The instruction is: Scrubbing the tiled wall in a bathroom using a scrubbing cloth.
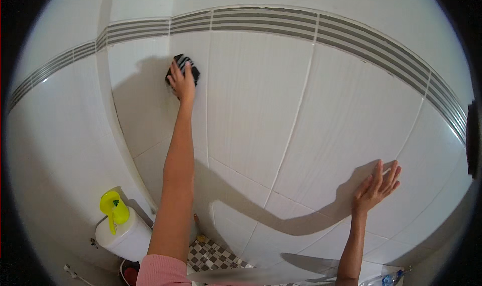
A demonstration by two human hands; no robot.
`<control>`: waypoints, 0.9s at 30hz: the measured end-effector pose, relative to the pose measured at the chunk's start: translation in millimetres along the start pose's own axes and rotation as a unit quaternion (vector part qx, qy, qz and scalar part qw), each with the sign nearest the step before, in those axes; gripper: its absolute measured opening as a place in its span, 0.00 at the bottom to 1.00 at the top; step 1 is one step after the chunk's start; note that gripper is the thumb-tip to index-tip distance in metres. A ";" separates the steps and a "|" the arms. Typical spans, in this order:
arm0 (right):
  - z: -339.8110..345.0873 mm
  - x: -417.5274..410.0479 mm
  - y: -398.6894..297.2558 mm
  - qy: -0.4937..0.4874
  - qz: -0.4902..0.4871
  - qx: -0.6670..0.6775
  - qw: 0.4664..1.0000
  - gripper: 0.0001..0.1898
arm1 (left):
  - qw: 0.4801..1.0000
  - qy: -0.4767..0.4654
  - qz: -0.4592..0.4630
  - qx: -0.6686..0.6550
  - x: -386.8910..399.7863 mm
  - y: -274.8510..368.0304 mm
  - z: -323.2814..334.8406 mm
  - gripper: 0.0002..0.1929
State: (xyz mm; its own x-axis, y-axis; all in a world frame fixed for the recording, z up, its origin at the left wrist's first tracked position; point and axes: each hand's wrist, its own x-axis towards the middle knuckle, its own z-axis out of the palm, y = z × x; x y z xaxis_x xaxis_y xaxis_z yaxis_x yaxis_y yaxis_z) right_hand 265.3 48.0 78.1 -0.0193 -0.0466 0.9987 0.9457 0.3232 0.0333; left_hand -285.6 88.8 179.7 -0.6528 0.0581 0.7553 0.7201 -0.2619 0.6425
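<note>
High on the white tiled wall (256, 97), close to the inner corner, my left hand (183, 84) presses a black cloth with pale stripes (192, 72) flat against the tile. The fingers spread over the cloth, and its underside is hidden. My right hand (374, 190) is at the wall farther right and lower, fingers apart, with nothing in it. Its shadow falls close beside it on the tile; whether the palm touches the wall I cannot tell.
A yellow-green dipper (119, 210) stands on the white toilet tank (124, 237) at lower left. A hose sprayer (69, 269) hangs at the left wall. Below is a checkered tile floor (211, 254) with a brush-like object (200, 237) in the corner. A blue-marked bottle (387, 280) sits lower right.
</note>
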 end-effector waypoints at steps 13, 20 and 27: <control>-1.8 2.9 -1.8 0.008 -0.006 0.014 1.000 0.21 | 0.875 -0.214 0.434 -0.028 -269.3 196.9 25.4 0.36; 2.9 -1.5 2.4 0.013 -0.016 -0.009 1.000 0.21 | 0.897 -0.175 0.405 0.023 -220.3 102.1 -1.8 0.40; -0.8 1.2 2.3 0.014 -0.028 -0.015 0.999 0.22 | 0.997 0.010 0.071 0.002 -114.0 -73.1 -26.7 0.37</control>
State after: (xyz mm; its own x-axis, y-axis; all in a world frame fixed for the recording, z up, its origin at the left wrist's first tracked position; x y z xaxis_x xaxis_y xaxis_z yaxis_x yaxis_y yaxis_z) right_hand 267.7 47.9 79.4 -0.0644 -0.0910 0.9938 0.9529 0.2902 0.0883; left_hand -270.1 75.6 43.3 -0.5483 0.0022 0.8363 0.8068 -0.2617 0.5297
